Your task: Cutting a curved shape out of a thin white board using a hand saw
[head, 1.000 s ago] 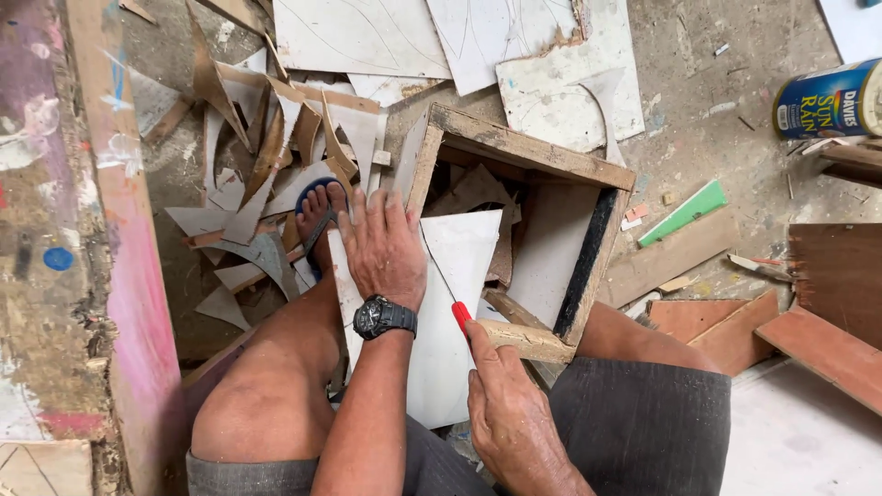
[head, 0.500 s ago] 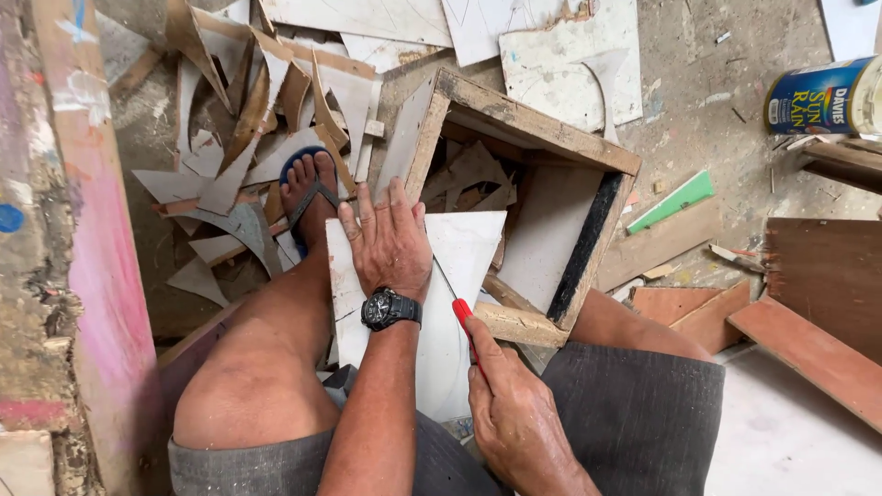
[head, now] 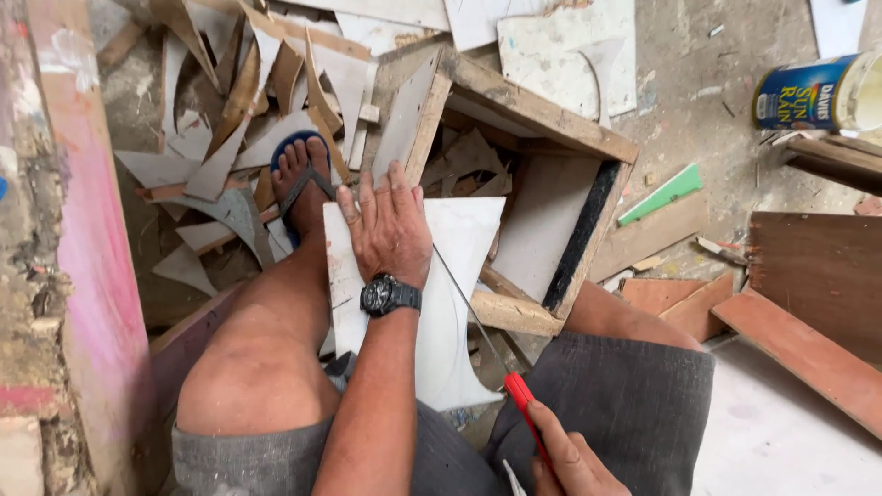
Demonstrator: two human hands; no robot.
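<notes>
A: What is occupying the largest area of the work zone?

B: An open wooden box frame (head: 542, 119) is lying on the concrete floor (head: 698, 83), with one corner sitting between the person's knees. To its left, a heap of cut-off scraps (head: 211, 156) is spreading around the person's sandalled foot (head: 301, 179). To the right, reddish-brown boards (head: 818, 276) are lying flat, and a blue-and-yellow tin (head: 813, 92) is lying on its side at the upper right edge.

A: Where is the workpiece sitting?

B: A white sheet (head: 450, 303) is resting across the near corner of the frame and over the lap, beside the left knee. Its lower right edge is curving inward to a point.

A: How is the left hand (head: 386, 225) working?

B: It is pressing flat on the top of the sheet, fingers spread wide and pointing away from the body. A black wristwatch (head: 390, 296) is sitting on that wrist.

A: And the right hand (head: 574, 459)?

B: It is closing around the red handle of a thin-bladed tool (head: 478, 326) at the bottom edge of the view. The slim metal blade is running diagonally up and to the left, lying against the right side of the sheet.

A: Any smaller items?

B: A green strip (head: 661, 193) is lying just right of the frame.
</notes>
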